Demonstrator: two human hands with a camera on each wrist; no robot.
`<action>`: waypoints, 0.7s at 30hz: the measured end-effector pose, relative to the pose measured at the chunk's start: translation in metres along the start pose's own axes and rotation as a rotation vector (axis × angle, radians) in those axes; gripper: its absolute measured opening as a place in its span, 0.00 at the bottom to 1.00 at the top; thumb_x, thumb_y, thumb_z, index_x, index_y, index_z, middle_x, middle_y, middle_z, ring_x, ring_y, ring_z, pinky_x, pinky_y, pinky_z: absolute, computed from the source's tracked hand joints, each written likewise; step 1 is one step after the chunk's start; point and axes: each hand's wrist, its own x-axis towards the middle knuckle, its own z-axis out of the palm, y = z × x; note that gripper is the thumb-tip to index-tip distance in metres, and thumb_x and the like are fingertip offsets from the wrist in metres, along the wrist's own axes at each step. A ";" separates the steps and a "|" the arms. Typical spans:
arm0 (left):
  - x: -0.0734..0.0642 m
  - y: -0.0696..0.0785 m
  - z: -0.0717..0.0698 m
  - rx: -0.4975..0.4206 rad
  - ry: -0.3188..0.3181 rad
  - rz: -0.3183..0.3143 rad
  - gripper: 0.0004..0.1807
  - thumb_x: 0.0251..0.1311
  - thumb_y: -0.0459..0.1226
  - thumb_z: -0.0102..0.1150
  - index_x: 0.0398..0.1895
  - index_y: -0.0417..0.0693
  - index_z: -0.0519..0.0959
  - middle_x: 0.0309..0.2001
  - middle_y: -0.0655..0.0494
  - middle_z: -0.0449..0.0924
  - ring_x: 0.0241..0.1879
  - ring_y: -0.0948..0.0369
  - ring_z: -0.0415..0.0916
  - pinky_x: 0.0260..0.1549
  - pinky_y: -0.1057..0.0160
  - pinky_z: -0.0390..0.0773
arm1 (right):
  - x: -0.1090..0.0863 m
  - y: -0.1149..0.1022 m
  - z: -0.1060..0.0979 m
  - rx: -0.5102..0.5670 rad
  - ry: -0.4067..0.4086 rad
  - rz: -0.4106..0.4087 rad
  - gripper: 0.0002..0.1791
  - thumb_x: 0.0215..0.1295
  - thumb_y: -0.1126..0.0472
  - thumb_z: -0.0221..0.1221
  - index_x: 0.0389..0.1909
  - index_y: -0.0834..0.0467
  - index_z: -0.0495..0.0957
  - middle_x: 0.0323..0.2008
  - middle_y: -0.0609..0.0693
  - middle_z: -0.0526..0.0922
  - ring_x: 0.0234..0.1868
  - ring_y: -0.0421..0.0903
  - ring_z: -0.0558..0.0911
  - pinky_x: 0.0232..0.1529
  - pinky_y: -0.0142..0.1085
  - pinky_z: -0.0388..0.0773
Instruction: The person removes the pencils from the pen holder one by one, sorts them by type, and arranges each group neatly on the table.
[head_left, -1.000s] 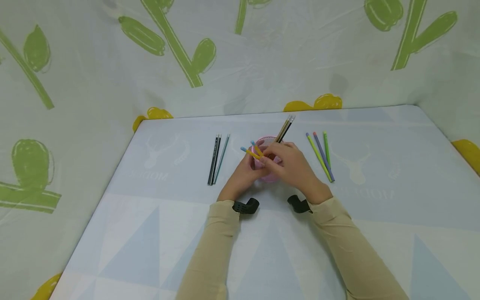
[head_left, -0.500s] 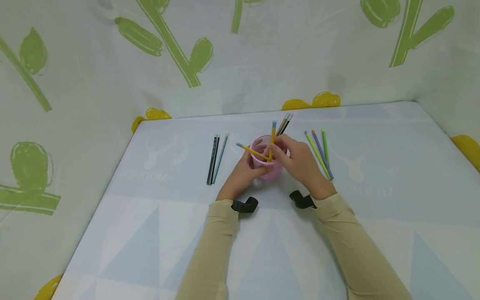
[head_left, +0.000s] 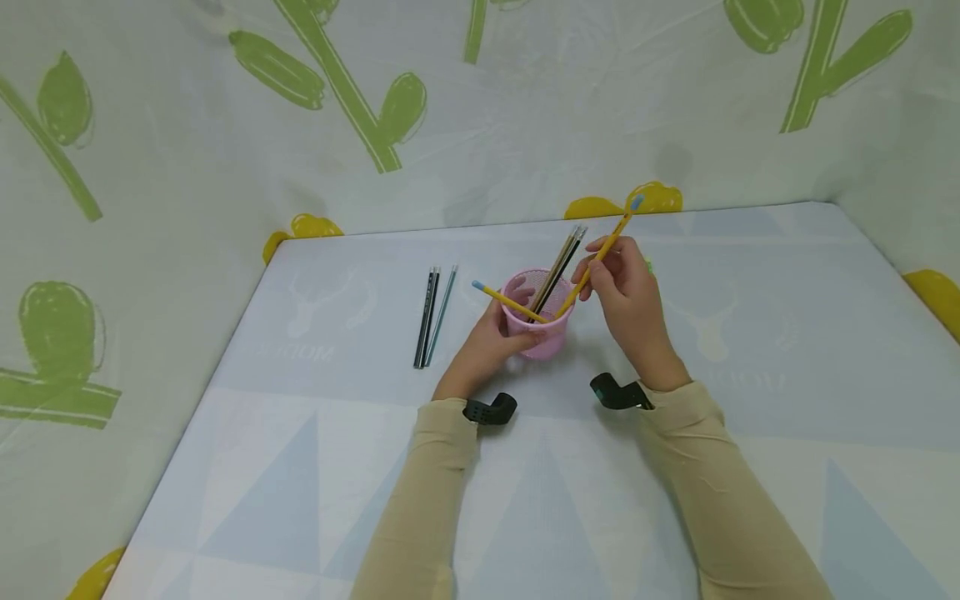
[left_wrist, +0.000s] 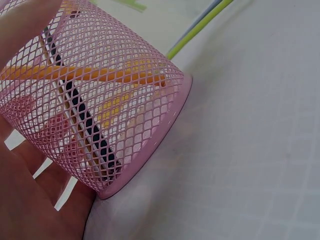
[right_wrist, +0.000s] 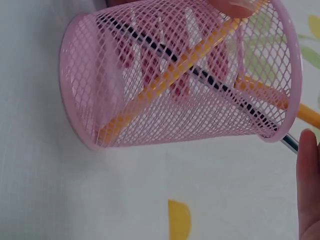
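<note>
My left hand (head_left: 483, 346) grips a pink mesh pencil cup (head_left: 542, 342), its fingers curled round the side. Inside, a gold and a black pencil (head_left: 561, 271) lean to the right, and a yellow pencil (head_left: 501, 298) with a blue end leans left over the rim. My right hand (head_left: 630, 300) pinches a second yellow pencil (head_left: 613, 237), blue end up, tilted right. This pencil's lower part is inside the cup near the rim; in the right wrist view its tip (right_wrist: 245, 84) shows through the mesh.
Left of the cup, two black pencils (head_left: 426, 321) and a blue-grey pencil (head_left: 442, 312) lie on the table (head_left: 360, 467). To the right, my right hand hides most of the green and purple pencils; a green end (head_left: 648, 266) shows. Patterned fabric (head_left: 562, 108) rises behind the table.
The right hand has moved right and up, tilting one yellow pencil from upright to leaning right. The other yellow pencil is left in the cup. The left hand stays on the cup.
</note>
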 end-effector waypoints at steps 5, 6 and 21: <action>0.000 -0.001 0.001 -0.004 0.002 0.013 0.43 0.52 0.44 0.65 0.69 0.59 0.52 0.63 0.62 0.63 0.62 0.62 0.62 0.61 0.59 0.63 | -0.002 -0.015 -0.001 0.072 0.050 0.022 0.14 0.70 0.64 0.43 0.53 0.64 0.63 0.33 0.59 0.75 0.30 0.50 0.75 0.35 0.27 0.78; 0.000 -0.001 0.001 -0.005 0.002 0.015 0.43 0.52 0.44 0.65 0.69 0.59 0.52 0.62 0.62 0.63 0.62 0.62 0.62 0.61 0.59 0.63 | -0.002 -0.016 -0.002 0.079 0.061 0.024 0.14 0.71 0.63 0.43 0.53 0.64 0.63 0.32 0.59 0.76 0.30 0.50 0.75 0.35 0.27 0.78; 0.005 -0.006 0.010 0.012 -0.009 0.027 0.43 0.50 0.45 0.66 0.68 0.67 0.53 0.65 0.65 0.62 0.62 0.63 0.61 0.60 0.56 0.65 | -0.005 0.003 -0.033 0.286 0.240 0.048 0.21 0.70 0.54 0.47 0.63 0.50 0.63 0.22 0.52 0.77 0.20 0.45 0.74 0.22 0.26 0.75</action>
